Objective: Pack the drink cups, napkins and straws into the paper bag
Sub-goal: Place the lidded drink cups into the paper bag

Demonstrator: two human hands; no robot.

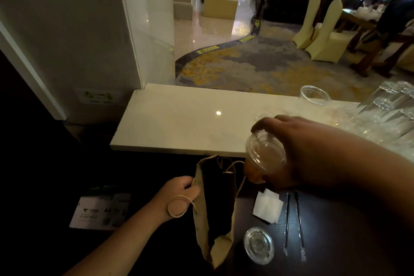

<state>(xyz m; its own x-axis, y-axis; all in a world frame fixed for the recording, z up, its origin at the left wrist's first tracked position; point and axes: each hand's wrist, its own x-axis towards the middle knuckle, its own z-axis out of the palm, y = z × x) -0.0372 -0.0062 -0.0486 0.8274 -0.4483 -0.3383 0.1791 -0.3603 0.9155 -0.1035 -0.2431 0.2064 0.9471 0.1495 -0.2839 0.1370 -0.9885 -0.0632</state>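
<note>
A brown paper bag [215,208] stands open on the dark counter. My left hand [179,192] grips its left rim, one string handle looped over the wrist. My right hand [298,150] holds a lidded clear cup [264,159] of brown drink, tilted, just right of the bag's mouth and above the counter. White napkins [267,206] lie to the right of the bag. Two wrapped straws [293,222] lie beside the napkins. Another lidded clear cup [258,244] stands near the front, seen from above.
A white marble ledge [179,119] runs behind the bag. An empty clear cup [314,95] and stacked clear cups [385,114] sit on its right end. A box of A4 paper [100,210] lies lower left. Carpet and covered chairs lie beyond.
</note>
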